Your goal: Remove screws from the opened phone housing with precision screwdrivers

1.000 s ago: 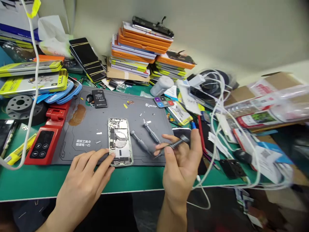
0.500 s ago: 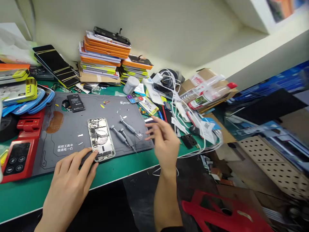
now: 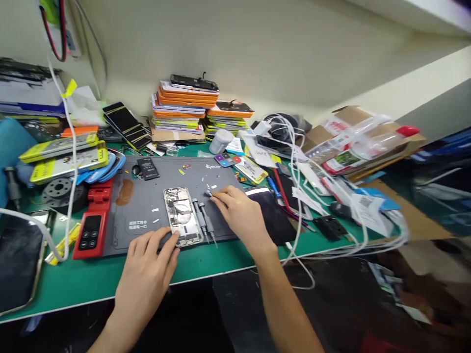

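An opened phone (image 3: 183, 215), its inner parts exposed, lies on the grey work mat (image 3: 147, 245). My left hand (image 3: 147, 264) grips its lower left corner, index fingertip on the edge and thumb by the bottom end. A dark piece (image 3: 165, 239) shows between those fingers; I cannot make out its kind. My right hand (image 3: 239, 215) pinches a small grey screwdriver (image 3: 208, 193), mostly hidden by the fingers, over the mat right of the phone. Two more grey screwdrivers (image 3: 205, 220) lie side by side between the phone and that hand.
A phone battery (image 3: 148, 168) lies at the mat's back left. Left of the mat stands a red device with buttons (image 3: 90, 235). A dark screen panel (image 3: 272, 215) lies to the right, near white cables (image 3: 294, 147). Stacked boxes (image 3: 184, 103) line the wall.
My right hand has moved left from beside the mat onto the third screwdriver and closed on it. My left hand stays at the phone's corner. The camera view has shifted left.
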A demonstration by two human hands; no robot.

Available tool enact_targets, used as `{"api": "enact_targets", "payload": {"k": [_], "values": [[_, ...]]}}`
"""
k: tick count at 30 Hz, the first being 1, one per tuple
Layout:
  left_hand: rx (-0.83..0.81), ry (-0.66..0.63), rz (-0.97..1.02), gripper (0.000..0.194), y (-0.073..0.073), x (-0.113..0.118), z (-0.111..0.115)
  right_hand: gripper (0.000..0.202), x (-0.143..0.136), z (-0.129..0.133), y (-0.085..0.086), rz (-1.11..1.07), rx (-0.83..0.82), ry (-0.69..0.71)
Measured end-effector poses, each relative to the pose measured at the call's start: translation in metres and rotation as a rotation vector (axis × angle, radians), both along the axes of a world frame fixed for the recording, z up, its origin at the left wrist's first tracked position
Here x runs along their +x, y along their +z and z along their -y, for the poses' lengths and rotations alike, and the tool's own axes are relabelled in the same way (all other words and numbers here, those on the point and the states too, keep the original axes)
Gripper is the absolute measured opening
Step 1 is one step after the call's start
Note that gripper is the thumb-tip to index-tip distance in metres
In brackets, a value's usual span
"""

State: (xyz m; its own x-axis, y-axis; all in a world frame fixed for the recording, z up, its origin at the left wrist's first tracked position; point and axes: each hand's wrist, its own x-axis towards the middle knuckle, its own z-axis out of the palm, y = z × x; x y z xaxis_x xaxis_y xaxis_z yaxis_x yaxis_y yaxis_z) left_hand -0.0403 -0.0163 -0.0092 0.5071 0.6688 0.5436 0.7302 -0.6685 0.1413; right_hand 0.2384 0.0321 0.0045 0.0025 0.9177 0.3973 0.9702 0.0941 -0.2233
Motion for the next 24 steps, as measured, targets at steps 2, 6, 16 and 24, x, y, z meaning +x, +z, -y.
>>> {"api": "enact_targets", "payload": {"k": [2, 6, 16, 24], "values": [[-0.005, 0.004, 0.009, 0.029, 0.001, 0.000, 0.001, 0.036, -0.003, 0.006, 0.002, 0.001, 0.030, -0.016], [0.012, 0.011, 0.002, 0.033, 0.001, 0.000, 0.004, 0.024, -0.027, 0.025, 0.014, -0.160, 0.222, -0.114], [0.023, 0.017, 0.043, 0.026, -0.001, -0.001, 0.006, 0.031, -0.131, 0.033, 0.014, -1.005, -0.031, 0.485], [-0.012, 0.016, 0.058, 0.026, 0.000, 0.001, 0.008, 0.036, -0.124, 0.031, 0.010, -1.172, 0.008, 0.443]]}}
